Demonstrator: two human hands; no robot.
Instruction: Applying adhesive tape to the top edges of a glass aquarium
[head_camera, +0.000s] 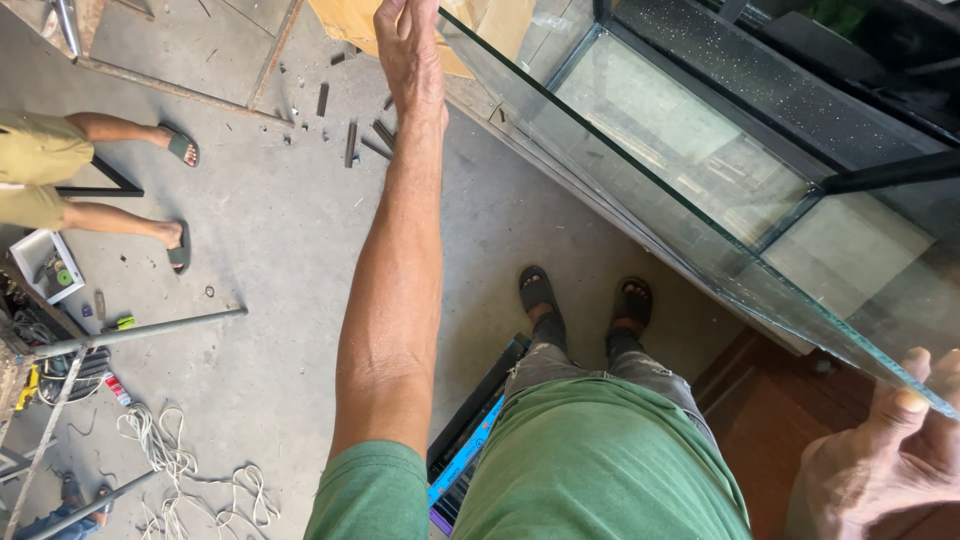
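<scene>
Grey concrete floor (270, 230) lies below, strewn with metal scraps and white rope (170, 460). Both hands grip one glass sheet (700, 190), held tilted over a dark cabinet: left hand (410, 50) at its far edge, right hand (890, 455) clasping the near corner. Another person's sandalled feet (180, 190) stand at left.

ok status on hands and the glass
Left hand gripping far end of glass sheet. Right hand on near edge. Sheet tilted over black-framed cabinet. Another person's sandalled feet off left.
</scene>
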